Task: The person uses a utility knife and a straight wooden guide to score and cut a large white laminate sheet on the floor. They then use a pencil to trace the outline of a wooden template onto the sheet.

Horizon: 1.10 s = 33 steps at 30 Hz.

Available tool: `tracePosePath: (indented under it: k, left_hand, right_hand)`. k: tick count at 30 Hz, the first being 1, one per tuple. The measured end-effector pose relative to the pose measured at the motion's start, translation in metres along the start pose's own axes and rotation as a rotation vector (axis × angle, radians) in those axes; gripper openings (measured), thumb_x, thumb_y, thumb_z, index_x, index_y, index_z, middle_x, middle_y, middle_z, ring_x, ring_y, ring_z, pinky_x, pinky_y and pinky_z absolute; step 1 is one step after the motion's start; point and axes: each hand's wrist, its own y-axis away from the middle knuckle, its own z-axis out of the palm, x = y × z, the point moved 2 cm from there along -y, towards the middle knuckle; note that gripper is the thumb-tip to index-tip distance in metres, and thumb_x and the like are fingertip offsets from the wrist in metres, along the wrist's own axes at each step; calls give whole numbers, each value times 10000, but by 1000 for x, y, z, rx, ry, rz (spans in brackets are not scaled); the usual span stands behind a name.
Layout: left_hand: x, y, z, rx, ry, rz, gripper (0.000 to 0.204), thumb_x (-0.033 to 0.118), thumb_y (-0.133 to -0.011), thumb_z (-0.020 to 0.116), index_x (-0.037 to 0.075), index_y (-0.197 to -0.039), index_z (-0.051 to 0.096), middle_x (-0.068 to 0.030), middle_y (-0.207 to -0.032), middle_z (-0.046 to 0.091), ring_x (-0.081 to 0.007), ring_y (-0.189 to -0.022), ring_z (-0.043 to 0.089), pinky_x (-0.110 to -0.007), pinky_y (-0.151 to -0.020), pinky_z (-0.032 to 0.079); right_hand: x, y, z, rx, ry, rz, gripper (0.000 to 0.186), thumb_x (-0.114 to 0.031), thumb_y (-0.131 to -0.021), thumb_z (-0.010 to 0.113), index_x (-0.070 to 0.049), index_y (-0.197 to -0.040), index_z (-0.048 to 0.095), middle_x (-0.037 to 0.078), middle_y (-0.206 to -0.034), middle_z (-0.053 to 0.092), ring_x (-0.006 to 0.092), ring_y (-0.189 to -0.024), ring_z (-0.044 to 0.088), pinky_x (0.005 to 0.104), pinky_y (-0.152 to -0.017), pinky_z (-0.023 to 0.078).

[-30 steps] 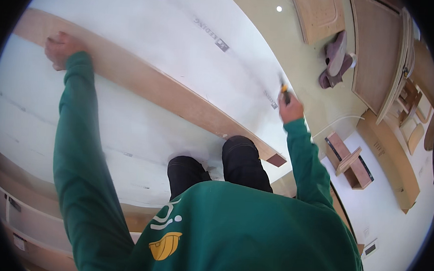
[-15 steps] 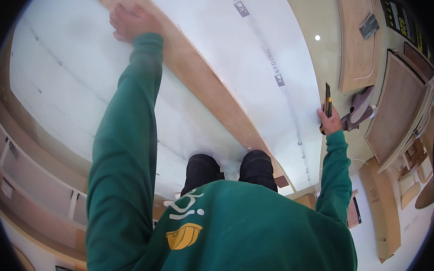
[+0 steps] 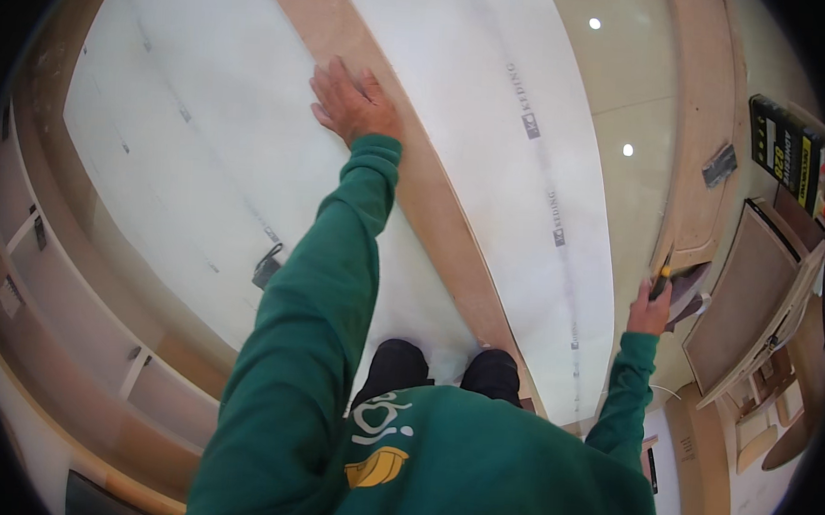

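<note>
My left hand [image 3: 357, 104] rests with its fingers spread on a long wooden strip [image 3: 434, 198], the fingertips reaching over its left edge. The strip lies lengthwise on a large white film-covered sheet [image 3: 545, 41], running from the far side to near my legs. Off the sheet's right edge, my right hand [image 3: 649, 312] is closed round a utility knife [image 3: 660, 278] with yellow and black on its handle. The knife points away from me. On the sheet, beside my left forearm, lies a small dark object with a loop [image 3: 266, 267]; its kind is unclear.
A wooden door panel [image 3: 695, 114] with a grey scrap [image 3: 719, 166] on it lies at the right. Past it are a black and yellow box [image 3: 784, 151], a framed panel [image 3: 742, 289] and a long cardboard box [image 3: 699, 478]. Shelving with pale compartments [image 3: 75, 282] curves along the left.
The view has shifted. My right hand has moved from beside the sheet's edge out to the right, still gripping the knife. My left hand remains on the strip and appears nearer to me.
</note>
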Motion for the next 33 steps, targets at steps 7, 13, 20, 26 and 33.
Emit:
tracePosePath:
  k: [7, 13, 20, 26, 33]
  left_hand:
    - [-3, 0, 2, -66, 70, -50, 507, 307, -979, 476, 76, -1421, 384, -219, -1505, 306, -369, -1426, 226, -549, -1144, 104]
    - [-2, -1, -2, -90, 32, -67, 507, 323, -990, 451, 82, -1430, 376, -209, -1507, 312, -353, -1429, 228, -530, -1147, 87]
    - [-2, -3, -2, -112, 20, -85, 523, 373, -1007, 378, 86, -1444, 360, -194, -1510, 315, -345, -1432, 225, -521, -1148, 79]
    - [-1, -2, -2, -88, 43, -62, 496, 277, -969, 477, 83, -1421, 411, -220, -1515, 295, -380, -1426, 228, -553, -1142, 78]
    - [-2, -2, -2, -80, 30, -41, 484, 326, -1003, 427, 79, -1418, 421, -200, -1506, 329, -341, -1431, 238, -526, -1142, 85]
  right_hand:
    - [-308, -27, 128, -258, -474, -446, 314, -259, -940, 522, -54, -1179, 524, 225, -998, 648, 443, -908, 616, 502, -755, 492]
    - [-469, -57, 161, -289, -288, -550, 310, -318, -946, 507, -21, -1029, 532, 225, -886, 658, 420, -858, 631, 496, -748, 496]
    - [-518, -69, 157, -426, -88, -497, 292, -300, -955, 474, -35, -1060, 535, 170, -978, 686, 355, -943, 656, 477, -842, 501]
    - [-518, -75, 157, -438, -93, -568, 324, -315, -954, 473, -16, -1058, 540, 216, -981, 669, 387, -934, 643, 482, -822, 503]
    - [-524, -78, 154, -424, -11, -565, 282, -230, -920, 530, -28, -1116, 550, 191, -1025, 678, 360, -1006, 649, 458, -876, 515]
